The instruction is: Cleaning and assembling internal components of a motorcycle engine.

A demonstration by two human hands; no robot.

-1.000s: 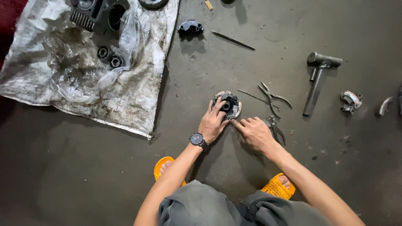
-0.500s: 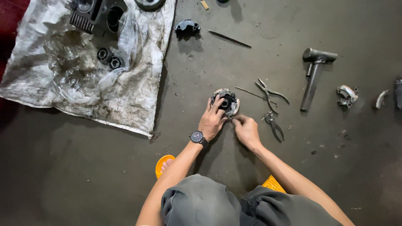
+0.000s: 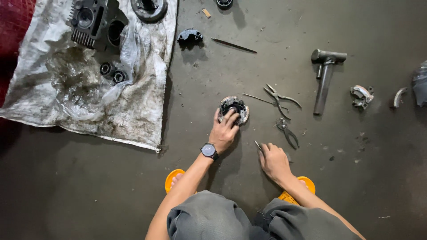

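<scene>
The left hand [image 3: 224,129] rests on a round metal part [image 3: 233,109] lying on the grey concrete floor [image 3: 89,186] near frame centre. Its fingers are spread over the part's near edge and pressed into the dark hub; they are laid on it, not closed around it. A dark wristwatch [image 3: 209,151] sits on that wrist.

The right hand [image 3: 275,161] is on the floor at 4 o'clock from the round part, well apart from it. Its fingers are curled around a thin metal rod [image 3: 258,146], whose tip projects toward 11 o'clock; the kind of tool cannot be confirmed at this size.

Two pairs of pliers lie at 3 o'clock from the part: one open pair [image 3: 280,97] and, just below it, a smaller pair [image 3: 287,131]. Farther toward 3 o'clock lies a hammer [image 3: 324,80], head away from the person, then a small curved metal fitting [image 3: 361,95].

At 10 o'clock a soiled white woven sack [image 3: 133,106] is spread flat, carrying a finned engine block [image 3: 95,22], two small dark rings [image 3: 112,73] and crumpled clear plastic [image 3: 89,89]. At 12 o'clock lie a small black casting [image 3: 190,35] and a long thin rod [image 3: 233,45].

Orange sandals [image 3: 173,178] show beside the grey-trousered knees.
</scene>
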